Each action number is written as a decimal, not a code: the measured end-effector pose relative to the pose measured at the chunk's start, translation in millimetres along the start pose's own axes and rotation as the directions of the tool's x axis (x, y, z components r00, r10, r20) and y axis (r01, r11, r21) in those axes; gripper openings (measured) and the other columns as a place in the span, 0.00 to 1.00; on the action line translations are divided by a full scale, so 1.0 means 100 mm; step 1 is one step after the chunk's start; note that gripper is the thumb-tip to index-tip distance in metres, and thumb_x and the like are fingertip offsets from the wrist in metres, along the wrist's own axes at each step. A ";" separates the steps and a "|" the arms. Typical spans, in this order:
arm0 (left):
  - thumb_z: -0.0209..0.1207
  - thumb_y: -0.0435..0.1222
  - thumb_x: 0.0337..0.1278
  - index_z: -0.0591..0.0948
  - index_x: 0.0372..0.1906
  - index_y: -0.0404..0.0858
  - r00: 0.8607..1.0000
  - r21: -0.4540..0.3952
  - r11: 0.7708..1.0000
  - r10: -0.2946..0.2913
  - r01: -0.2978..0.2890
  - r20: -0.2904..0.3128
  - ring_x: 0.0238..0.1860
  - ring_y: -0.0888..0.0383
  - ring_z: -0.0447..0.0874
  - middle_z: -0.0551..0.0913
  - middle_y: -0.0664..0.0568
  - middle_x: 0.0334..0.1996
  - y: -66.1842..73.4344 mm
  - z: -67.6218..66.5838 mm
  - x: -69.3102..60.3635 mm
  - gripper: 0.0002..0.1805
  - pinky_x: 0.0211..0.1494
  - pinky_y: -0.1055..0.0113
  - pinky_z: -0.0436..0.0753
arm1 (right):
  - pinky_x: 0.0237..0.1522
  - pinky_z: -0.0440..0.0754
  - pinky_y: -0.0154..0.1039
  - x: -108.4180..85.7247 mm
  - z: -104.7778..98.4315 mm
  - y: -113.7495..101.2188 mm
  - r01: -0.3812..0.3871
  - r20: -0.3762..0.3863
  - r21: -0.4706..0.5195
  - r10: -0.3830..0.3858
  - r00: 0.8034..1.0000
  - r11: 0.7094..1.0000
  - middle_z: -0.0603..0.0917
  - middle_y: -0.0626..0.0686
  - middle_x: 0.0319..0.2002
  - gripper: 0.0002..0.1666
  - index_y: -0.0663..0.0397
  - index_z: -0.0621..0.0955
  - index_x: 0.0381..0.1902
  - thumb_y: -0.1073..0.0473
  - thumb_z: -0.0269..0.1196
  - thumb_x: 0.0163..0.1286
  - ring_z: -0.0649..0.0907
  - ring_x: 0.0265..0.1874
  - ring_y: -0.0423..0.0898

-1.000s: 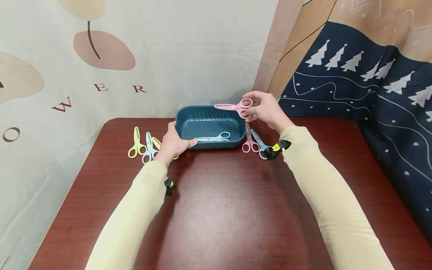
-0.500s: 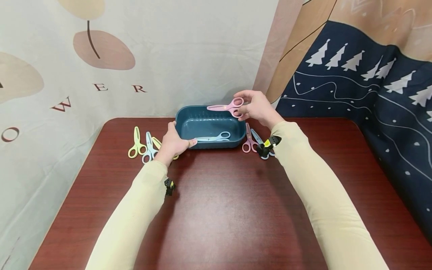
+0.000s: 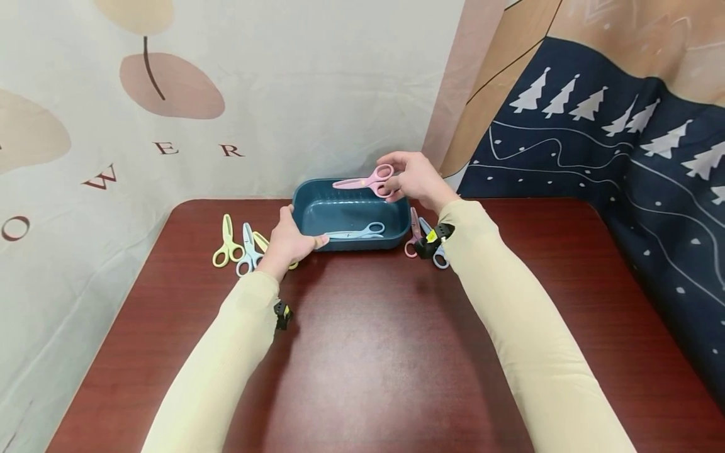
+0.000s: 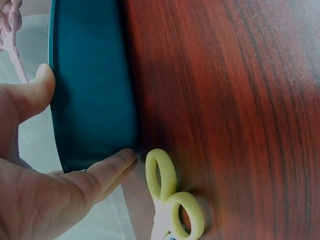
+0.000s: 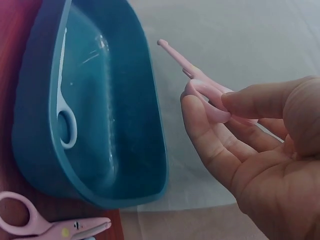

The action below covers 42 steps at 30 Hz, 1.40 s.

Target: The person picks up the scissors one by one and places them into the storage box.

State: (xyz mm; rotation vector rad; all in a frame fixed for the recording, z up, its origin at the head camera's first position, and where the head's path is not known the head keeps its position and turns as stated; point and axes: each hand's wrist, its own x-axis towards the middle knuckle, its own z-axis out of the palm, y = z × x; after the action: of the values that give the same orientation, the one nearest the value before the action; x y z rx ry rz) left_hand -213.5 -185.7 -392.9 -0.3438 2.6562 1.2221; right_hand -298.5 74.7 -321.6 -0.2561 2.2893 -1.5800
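Observation:
My right hand (image 3: pixel 419 180) holds pink scissors (image 3: pixel 358 183) by the finger loops, above the back right part of a dark teal plastic basin (image 3: pixel 362 245). Their blades point left; in the right wrist view, thumb and fingers pinch a loop (image 5: pixel 210 102). At the basin's front left corner, my left hand (image 3: pixel 287 242) grips it, thumb on the front rim and fingers along the left outer wall. Light blue scissors (image 3: pixel 370 233) lie inside along the front wall. Yellow scissors (image 4: pixel 185 215) rest on the table below the left hand.
Left of the basin lie yellow scissors (image 3: pixel 227 245) and blue scissors (image 3: pixel 248 246). Pink scissors (image 5: pixel 60 230) and blue scissors (image 3: pixel 441 257) lie to its right, partly behind the right wrist camera. The reddish-brown table (image 3: pixel 351 352) meets a printed cloth (image 3: pixel 317 94) at the back.
My right hand has carried the pink scissors leftward, farther over the basin. The left hand and the basin have stayed in place.

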 end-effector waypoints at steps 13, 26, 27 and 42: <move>0.71 0.46 0.60 0.39 0.83 0.37 1.000 -0.003 1.000 -0.002 0.002 -0.003 0.77 0.36 0.58 0.56 0.30 0.78 0.00 -0.01 0.00 0.61 0.77 0.42 0.63 | 0.50 0.87 0.54 0.09 0.11 -0.02 0.016 0.026 0.050 -0.017 1.000 0.999 0.81 0.60 0.56 0.31 0.62 0.74 0.71 0.77 0.60 0.70 0.88 0.35 0.50; 0.71 0.46 0.60 0.39 0.83 0.38 1.000 -0.001 1.000 -0.010 0.010 -0.005 0.77 0.36 0.59 0.56 0.30 0.78 -0.02 0.00 0.00 0.61 0.77 0.41 0.63 | 0.46 0.89 0.50 0.22 0.20 0.05 -0.025 0.062 0.108 0.019 0.998 0.994 0.81 0.62 0.55 0.32 0.62 0.74 0.71 0.77 0.60 0.70 0.90 0.36 0.52; 0.71 0.46 0.60 0.40 0.83 0.38 1.000 0.001 1.000 -0.010 0.010 -0.006 0.77 0.36 0.59 0.57 0.30 0.78 -0.03 0.00 0.01 0.61 0.77 0.41 0.63 | 0.47 0.88 0.51 0.23 0.21 0.07 -0.031 0.069 0.107 0.024 0.997 0.994 0.81 0.62 0.56 0.32 0.62 0.74 0.71 0.77 0.61 0.70 0.90 0.38 0.54; 0.71 0.46 0.60 0.40 0.83 0.38 1.000 0.009 1.000 -0.008 0.008 -0.009 0.76 0.36 0.60 0.56 0.31 0.78 -0.01 0.00 0.00 0.61 0.76 0.40 0.64 | 0.49 0.87 0.52 0.31 0.34 0.16 -0.071 0.104 0.111 0.060 0.993 0.991 0.81 0.62 0.52 0.31 0.61 0.74 0.71 0.76 0.61 0.70 0.88 0.33 0.51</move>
State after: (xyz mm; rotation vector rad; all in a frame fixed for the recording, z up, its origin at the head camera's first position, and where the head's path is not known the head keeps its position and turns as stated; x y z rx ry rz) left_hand -213.0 -186.3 -393.7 -0.3591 2.6642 1.2093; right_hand -313.8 40.2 -352.8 -0.2233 2.1020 -1.6212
